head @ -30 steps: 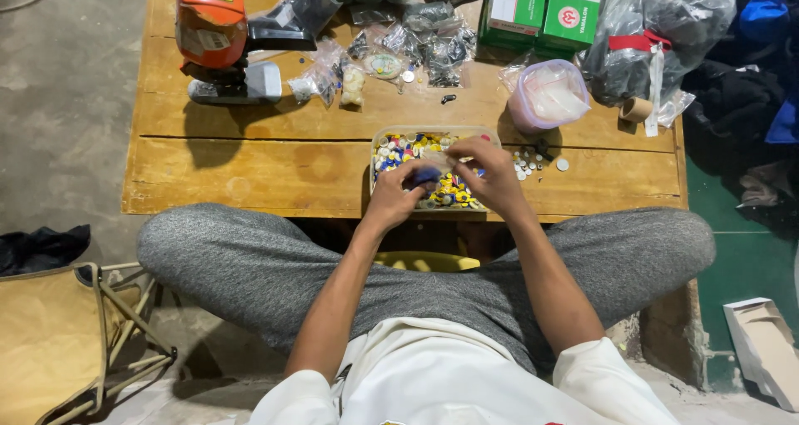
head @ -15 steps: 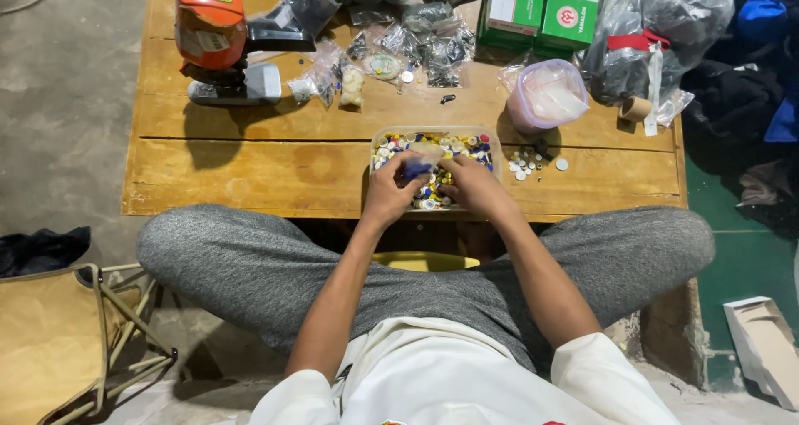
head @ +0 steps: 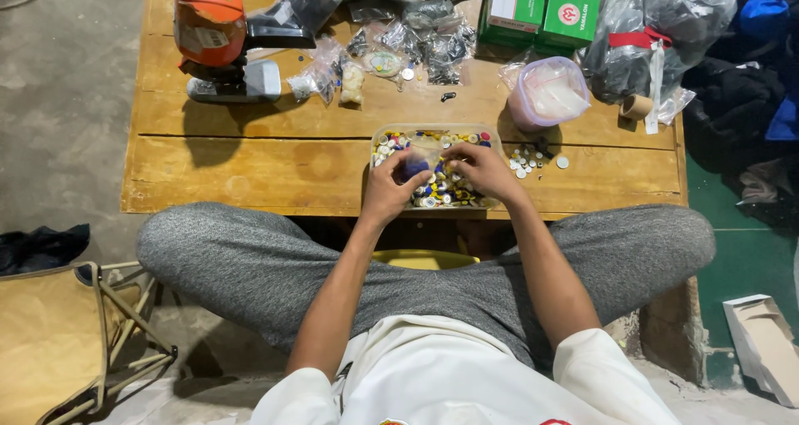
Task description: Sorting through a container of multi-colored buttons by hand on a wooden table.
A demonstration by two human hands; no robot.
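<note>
On the bench (head: 250, 163), two hands work over a tub of small caps.

Across the wooden bench, from largest down: a grey plastic bag (head: 666, 34) at the far right corner, two green boxes (head: 541, 9) beside it, an orange tool (head: 212, 34) at the far left, a pink-tinted tub (head: 549, 92) with loose caps (head: 533, 159) just in front of it, and small clear packets (head: 416, 42) between tool and boxes. A clear tub (head: 433, 138) of mixed-colour caps sits at the near edge, straight ahead of the crossed legs. Left hand (head: 391, 188) rests in the tub, its fingers curled round a small blue piece (head: 414, 169). Right hand (head: 481, 171) lies over the caps just beside it, fingers bent down; whether they grip anything, I cannot tell.
</note>
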